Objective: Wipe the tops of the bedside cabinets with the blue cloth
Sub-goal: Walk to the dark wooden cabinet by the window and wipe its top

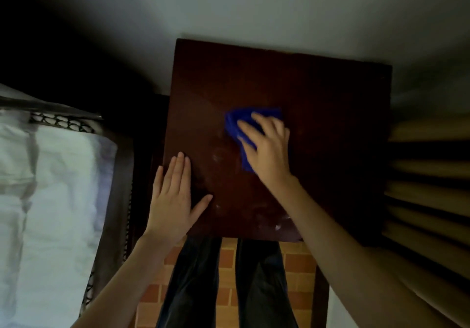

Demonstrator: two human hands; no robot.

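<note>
Both arms (119,284) are reaching down from me. A white bed (50,187) is sitting on the left. My left hand (175,200) is lying flat on the cabinet (318,124) by its left edge, fingers straight and close together, thumb out. My right hand (267,149) is pressing the cloth (236,124) on the middle of the top, fingers spread apart.

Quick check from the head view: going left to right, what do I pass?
White bedding → left hand, flat on the bedside cabinet top → right hand, pressing the blue cloth → slatted panel.
</note>
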